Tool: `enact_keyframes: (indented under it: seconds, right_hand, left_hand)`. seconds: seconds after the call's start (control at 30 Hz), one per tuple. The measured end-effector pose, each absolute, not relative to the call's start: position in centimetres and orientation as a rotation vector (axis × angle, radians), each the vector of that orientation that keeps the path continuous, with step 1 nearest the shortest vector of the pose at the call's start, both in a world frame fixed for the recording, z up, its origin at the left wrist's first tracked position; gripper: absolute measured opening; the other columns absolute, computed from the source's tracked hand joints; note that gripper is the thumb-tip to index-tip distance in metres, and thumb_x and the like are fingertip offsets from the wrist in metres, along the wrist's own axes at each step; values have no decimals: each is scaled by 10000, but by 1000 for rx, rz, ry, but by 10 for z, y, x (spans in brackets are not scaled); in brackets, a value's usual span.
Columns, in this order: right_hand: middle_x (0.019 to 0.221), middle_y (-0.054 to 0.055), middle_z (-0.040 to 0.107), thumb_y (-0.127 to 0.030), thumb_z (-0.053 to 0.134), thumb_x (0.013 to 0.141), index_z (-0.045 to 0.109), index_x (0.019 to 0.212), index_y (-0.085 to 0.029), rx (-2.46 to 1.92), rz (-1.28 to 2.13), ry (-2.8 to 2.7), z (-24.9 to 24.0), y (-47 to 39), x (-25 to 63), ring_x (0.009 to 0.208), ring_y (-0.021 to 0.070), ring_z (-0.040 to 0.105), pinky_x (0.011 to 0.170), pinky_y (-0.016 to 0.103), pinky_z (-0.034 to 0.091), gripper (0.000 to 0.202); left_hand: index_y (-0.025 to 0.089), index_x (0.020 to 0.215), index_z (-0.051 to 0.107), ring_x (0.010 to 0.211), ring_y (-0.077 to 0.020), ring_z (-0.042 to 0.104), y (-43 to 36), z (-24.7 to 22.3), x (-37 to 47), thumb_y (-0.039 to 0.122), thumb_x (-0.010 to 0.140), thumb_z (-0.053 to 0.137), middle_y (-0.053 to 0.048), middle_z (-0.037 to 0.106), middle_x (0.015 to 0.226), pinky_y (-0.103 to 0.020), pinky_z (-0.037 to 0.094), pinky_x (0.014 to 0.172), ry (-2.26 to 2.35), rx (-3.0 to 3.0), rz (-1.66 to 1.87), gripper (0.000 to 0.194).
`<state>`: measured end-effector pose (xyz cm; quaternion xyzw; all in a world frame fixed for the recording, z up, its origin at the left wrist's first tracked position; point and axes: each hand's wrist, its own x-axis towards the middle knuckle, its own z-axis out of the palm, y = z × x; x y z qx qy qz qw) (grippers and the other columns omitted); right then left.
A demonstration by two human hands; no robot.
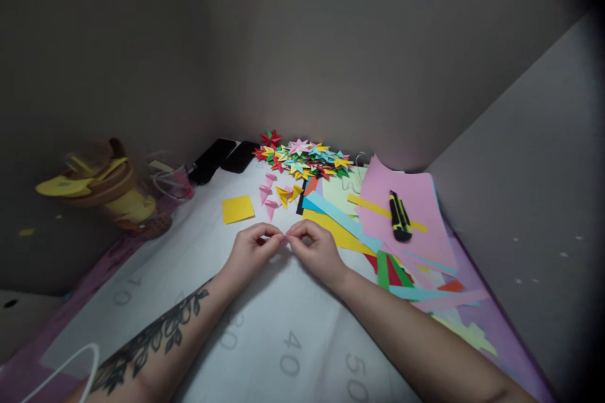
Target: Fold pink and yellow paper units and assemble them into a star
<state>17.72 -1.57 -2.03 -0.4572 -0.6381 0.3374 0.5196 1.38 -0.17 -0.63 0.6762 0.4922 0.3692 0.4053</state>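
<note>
Between my fingertips is a small pink paper piece (285, 238), mostly hidden by the fingers. My left hand (255, 249) pinches it from the left, and my right hand (317, 249) pinches it from the right, with the thumbs almost touching. Just beyond the hands lie several folded pink paper pieces (270, 208) and folded yellow paper pieces (287, 195). A stack of yellow paper squares (238, 209) rests a little beyond my left hand. Past my right hand spread coloured paper strips (345, 220).
A heap of folded paper stars (302, 157) sits against the wall. On the right, a black and yellow utility knife (399, 217) lies on pink paper sheets (378, 189). Two dark phone-like slabs (241, 156) lie at the back left, near a plant pot (101, 186) and a clear cup (178, 182).
</note>
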Motion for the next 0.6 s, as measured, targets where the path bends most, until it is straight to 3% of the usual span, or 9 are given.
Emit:
enact_keyframes:
  seconds: [0.3,0.6]
  right_hand:
    - [689,-2,594,-179,600,729,540,681,-214,-1145,857,-1439,-22,-15,174,675,156,562,648,281,451,84]
    - [685,-36,531,-161,571,719,454,755,-222,-1146,976,-1394,-24,-13,172,627,129,524,594,249,418,137]
  left_hand:
    - [158,754,648,673,-137,583,-3,-8,17,325,778,558,-24,667,751,-206,441,587,1204,1666,901,191]
    - [160,701,565,568,-101,476,-1,-11,20,292,799,511,26,549,614,-195,365,537,1188,1634,861,174]
